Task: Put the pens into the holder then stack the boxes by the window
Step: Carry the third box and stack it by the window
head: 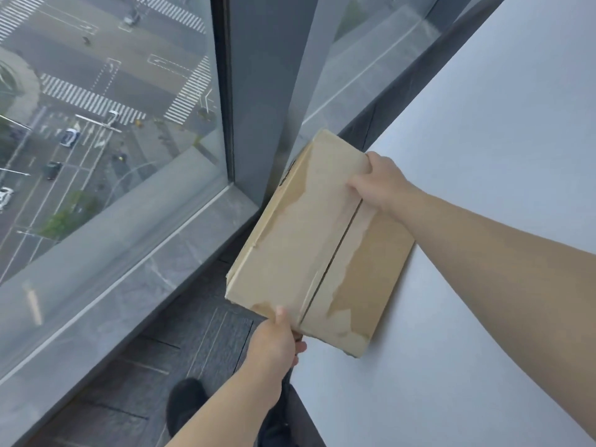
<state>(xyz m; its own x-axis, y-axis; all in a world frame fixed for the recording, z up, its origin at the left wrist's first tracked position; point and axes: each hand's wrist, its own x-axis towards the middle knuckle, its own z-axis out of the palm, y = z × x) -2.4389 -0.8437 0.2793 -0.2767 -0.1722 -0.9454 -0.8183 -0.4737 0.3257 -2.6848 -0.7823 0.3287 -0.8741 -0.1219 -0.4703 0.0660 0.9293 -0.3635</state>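
Note:
A brown cardboard box (pixel 309 240) with a torn tape strip along its top seam is held over the left edge of the white table (pixel 483 156), tilted and partly out past the edge above the floor. My left hand (pixel 277 343) grips its near corner, thumb on top. My right hand (pixel 377 185) holds its far right edge. No pens or holder are in view.
A large window (pixel 113 124) with a grey stone sill (pixel 129 285) runs along the left, divided by a dark frame post (pixel 254 91). Dark carpet (pixel 167 366) lies between sill and table. My dark shoe (pixel 187 404) is on the floor below.

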